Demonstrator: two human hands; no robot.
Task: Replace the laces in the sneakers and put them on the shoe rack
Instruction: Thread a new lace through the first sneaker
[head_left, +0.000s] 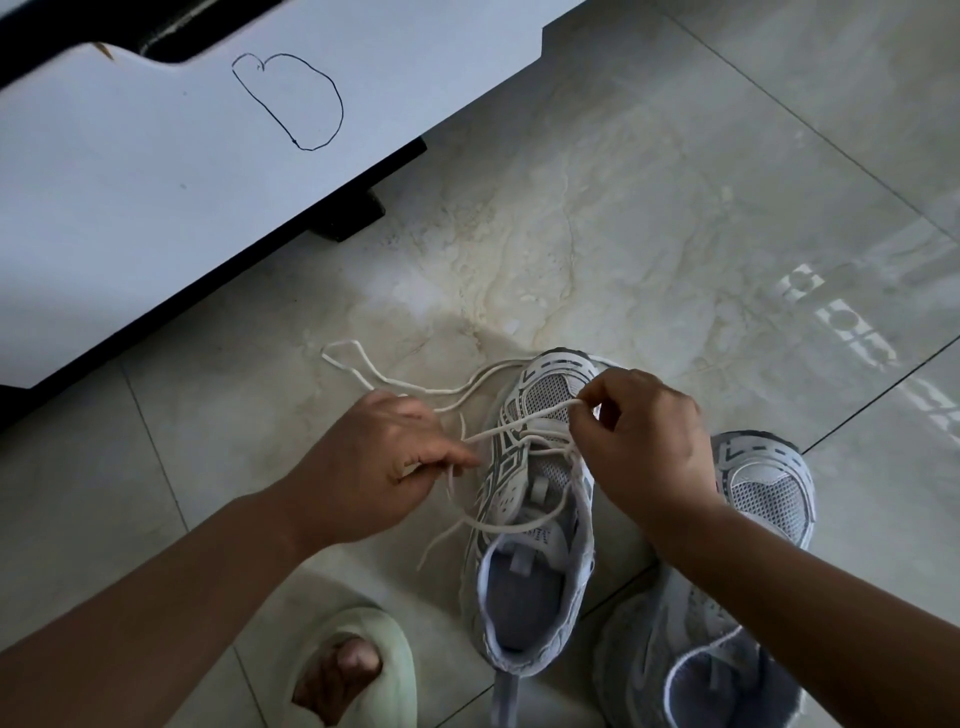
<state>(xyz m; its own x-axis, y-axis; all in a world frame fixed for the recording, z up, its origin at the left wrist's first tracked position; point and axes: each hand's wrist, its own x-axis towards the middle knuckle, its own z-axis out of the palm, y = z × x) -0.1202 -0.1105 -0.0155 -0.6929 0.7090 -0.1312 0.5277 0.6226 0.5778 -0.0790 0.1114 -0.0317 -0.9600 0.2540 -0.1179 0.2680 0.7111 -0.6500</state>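
Hands over the white-and-grey mesh sneaker (535, 499) on the pale marble-look tiled floor (597, 218): left hand (382, 462) pinches the thin white cord lace (498, 427) beside the shoe, right hand (641, 441) pinches a loop above the toe. Loose lace trails left. Second matching sneaker (763, 488) sits just right. Pale green slipper (374, 639) below, white cabinet (156, 171) behind.

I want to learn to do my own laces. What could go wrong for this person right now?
The lace trails in loose loops on the floor, so it might tangle or knot. The right hand only pinches a thin strand near the toe of the sneaker, so it could slip. The left hand pulls sideways, which might tip the sneaker.
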